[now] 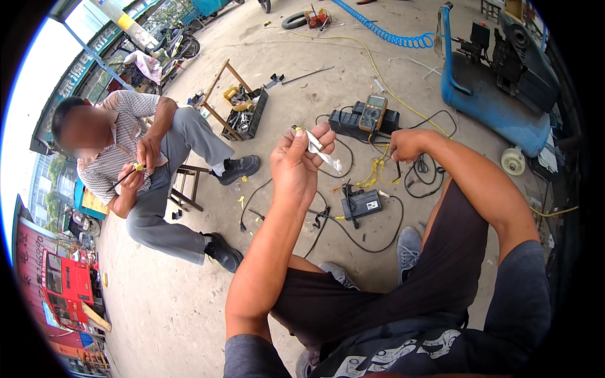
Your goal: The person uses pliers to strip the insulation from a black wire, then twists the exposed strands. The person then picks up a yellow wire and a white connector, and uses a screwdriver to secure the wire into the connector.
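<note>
My left hand (pixel 296 157), raised in the middle, pinches a crumpled white strip (pixel 315 143) like tissue or cloth. A small piece with a yellow and dark end (pixel 297 128) pokes out by the thumb. To the right, my right hand (pixel 408 145) is closed; a thin dark piece (pixel 398 167) shows below its fingers, its kind unclear. Beneath that hand lie yellow wires (pixel 377 169) on the ground. Just beyond, a multimeter (pixel 373 113) with an orange-edged case rests on black box-shaped packs (pixel 345 123). A black power adapter (pixel 362 205) with cables lies nearer my feet.
On the left a seated person holds a yellow connector (pixel 138 167) and a dark thin rod. A toolbox (pixel 247 116) with a wooden handle stands past that person's knee. A blue compressor tank (pixel 495 110) is at the right, a coiled blue hose (pixel 378 31) at the back.
</note>
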`<state>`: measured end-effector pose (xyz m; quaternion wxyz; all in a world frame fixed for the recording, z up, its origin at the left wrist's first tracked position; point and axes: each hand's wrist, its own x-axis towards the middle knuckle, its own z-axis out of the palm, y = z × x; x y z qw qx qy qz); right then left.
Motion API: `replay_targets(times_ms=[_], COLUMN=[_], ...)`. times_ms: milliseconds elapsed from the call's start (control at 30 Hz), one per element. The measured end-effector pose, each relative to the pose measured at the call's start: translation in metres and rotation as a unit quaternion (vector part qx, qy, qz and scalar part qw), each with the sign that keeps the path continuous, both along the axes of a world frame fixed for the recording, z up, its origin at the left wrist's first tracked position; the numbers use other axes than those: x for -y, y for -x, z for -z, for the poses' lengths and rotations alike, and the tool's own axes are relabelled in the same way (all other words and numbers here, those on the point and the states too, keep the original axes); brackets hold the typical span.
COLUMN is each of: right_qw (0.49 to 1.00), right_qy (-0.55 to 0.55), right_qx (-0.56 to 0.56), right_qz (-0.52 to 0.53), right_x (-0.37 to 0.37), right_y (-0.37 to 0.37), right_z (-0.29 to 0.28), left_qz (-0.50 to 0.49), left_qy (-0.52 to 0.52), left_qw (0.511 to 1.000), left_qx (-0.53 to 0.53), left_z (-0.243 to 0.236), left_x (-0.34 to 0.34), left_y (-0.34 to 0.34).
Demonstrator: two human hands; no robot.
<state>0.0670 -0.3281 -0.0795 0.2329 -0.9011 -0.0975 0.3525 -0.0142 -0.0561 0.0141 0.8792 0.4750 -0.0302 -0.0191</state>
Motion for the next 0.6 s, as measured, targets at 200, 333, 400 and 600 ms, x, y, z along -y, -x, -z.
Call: replay_targets(times_ms=[200, 333, 400, 600], right_qw=[1.0, 1.0, 1.0, 1.0], right_qy=[0.01, 0.009, 0.007, -0.001], right_qx=[0.013, 0.018, 0.02, 0.02], right_qz=[-0.018, -0.013, -0.013, -0.002], right_x=[-0.001, -0.002, -0.002, -0.002], right_y=[0.002, 0.004, 0.005, 0.006], right_z=[-0.004, -0.007, -0.009, -0.01], left_qz=[-0.066, -0.09, -0.099, -0.107], left_qy=[-0.21, -0.241, -0.256, -0.287], left_qw=[0.944, 0.908, 0.895, 0.857], left_qx=[0.247, 0.332, 0.352, 0.413], left_z=[0.002, 0.006, 0.007, 0.005], left_x=[0.006, 0.008, 0.009, 0.01], left_y=[0.009, 0.013, 0.015, 0.018])
